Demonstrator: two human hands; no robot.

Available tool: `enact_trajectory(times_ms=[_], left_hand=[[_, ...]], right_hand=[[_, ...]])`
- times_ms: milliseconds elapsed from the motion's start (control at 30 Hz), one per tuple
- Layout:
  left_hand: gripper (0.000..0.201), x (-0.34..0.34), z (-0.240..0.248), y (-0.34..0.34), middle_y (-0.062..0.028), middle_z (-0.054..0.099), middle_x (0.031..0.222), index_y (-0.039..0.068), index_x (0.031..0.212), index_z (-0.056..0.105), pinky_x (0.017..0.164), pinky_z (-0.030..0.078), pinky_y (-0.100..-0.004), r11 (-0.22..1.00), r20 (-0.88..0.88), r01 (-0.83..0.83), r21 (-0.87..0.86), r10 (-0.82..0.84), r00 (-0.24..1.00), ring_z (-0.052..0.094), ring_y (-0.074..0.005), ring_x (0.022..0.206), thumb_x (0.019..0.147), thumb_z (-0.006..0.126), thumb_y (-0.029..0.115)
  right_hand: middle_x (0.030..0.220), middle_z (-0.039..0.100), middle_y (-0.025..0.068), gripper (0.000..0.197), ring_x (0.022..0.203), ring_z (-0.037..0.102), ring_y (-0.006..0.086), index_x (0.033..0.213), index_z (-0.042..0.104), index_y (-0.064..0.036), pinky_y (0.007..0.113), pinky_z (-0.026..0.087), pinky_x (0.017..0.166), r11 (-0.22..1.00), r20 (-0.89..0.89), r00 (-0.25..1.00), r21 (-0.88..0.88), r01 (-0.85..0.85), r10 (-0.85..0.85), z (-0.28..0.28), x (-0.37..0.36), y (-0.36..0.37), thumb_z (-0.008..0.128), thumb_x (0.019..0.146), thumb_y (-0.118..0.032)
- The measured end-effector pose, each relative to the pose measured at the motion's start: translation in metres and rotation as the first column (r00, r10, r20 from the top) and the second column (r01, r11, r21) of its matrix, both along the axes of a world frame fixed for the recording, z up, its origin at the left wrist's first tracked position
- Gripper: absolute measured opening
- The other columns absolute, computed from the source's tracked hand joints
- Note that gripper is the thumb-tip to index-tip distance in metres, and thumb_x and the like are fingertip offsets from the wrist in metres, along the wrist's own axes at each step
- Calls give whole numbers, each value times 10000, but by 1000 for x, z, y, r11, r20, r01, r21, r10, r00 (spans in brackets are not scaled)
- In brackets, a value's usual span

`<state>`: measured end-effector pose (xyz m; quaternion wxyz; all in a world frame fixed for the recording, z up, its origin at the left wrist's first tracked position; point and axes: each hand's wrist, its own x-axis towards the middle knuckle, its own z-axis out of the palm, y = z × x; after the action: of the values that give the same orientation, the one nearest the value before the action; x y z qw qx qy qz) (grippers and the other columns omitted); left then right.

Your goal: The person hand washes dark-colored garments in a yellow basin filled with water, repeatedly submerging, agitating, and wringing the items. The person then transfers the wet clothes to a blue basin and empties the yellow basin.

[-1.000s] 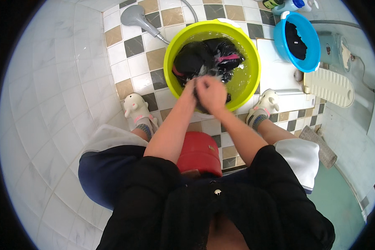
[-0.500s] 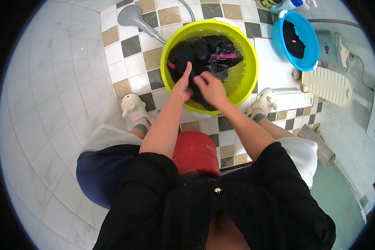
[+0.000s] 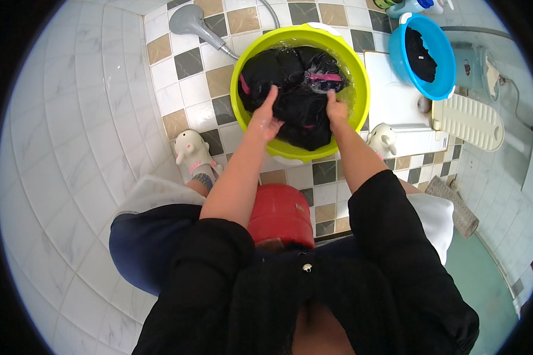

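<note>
While the black clothes (image 3: 305,115) are soaking in the green tub (image 3: 365,89), the left hand (image 3: 265,121) is touching them, thumb spread wide; the right hand (image 3: 336,112) is curling alongside, grip hidden from me; hasty lifting could be splashing water (image 3: 350,99) out.

Cannot make out most fingers of the right grip (image 3: 337,112), turned away behind the thumb and the black cloth (image 3: 302,109). Cannot clearly separate the fingertips of the left grip (image 3: 263,123) from the dark folds either. Cannot trace the cloth's underside, hidden inside the yellow-green basin (image 3: 365,100). Cannot read the white tag (image 3: 420,57) in the blue basin (image 3: 448,62), too small. See only part of the right slipper (image 3: 381,141), beyond the forearm, and of the red stool (image 3: 283,213), below the black top (image 3: 314,302). Lose the shower hose (image 3: 270,13) at the upper edge.
</note>
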<state>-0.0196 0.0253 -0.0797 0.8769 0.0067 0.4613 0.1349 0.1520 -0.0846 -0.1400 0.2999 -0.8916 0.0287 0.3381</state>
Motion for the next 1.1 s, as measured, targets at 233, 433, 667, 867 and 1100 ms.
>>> enact_trajectory(times_ms=[233,433,667,867,1100], left_hand=[[731,-14,5,1,-119,508,1298,56,1291,468,1040,358,-414,977,-113,213,-31,-215,970,496,-262,1170,793,609,572],[342,-20,-48,-30,-112,639,1014,-14,1036,616,829,493,-350,976,-144,73,204,-44,989,609,-229,892,832,645,260],[406,6,-4,-11,-108,601,1159,19,1169,557,928,465,-386,999,-136,50,-14,-51,989,582,-246,1048,854,633,264],[667,-18,-5,-2,-98,573,1224,26,1245,511,981,426,-386,993,171,30,-111,-10,985,550,-236,1110,794,655,496],[321,-26,-30,-17,-90,654,931,37,992,625,784,520,-352,868,109,169,467,-246,963,625,-218,826,837,648,316]], right_hand=[[871,636,181,291,816,602,382,913,604,-86,448,479,696,698,168,744,262,-666,647,113,-96,27,555,848,-366],[750,626,146,224,666,604,363,766,595,-97,455,478,586,729,533,653,94,-678,538,108,-115,32,527,856,-291],[916,633,248,480,894,600,420,971,655,-30,453,462,814,936,77,934,18,-351,348,-4,-16,-4,515,856,-475],[906,634,238,402,875,595,427,994,601,-38,472,467,793,858,262,846,103,-503,464,21,-56,9,487,883,-408],[797,629,176,248,749,598,388,821,572,-54,440,481,647,601,369,619,178,-779,693,151,-135,20,530,874,-293]])
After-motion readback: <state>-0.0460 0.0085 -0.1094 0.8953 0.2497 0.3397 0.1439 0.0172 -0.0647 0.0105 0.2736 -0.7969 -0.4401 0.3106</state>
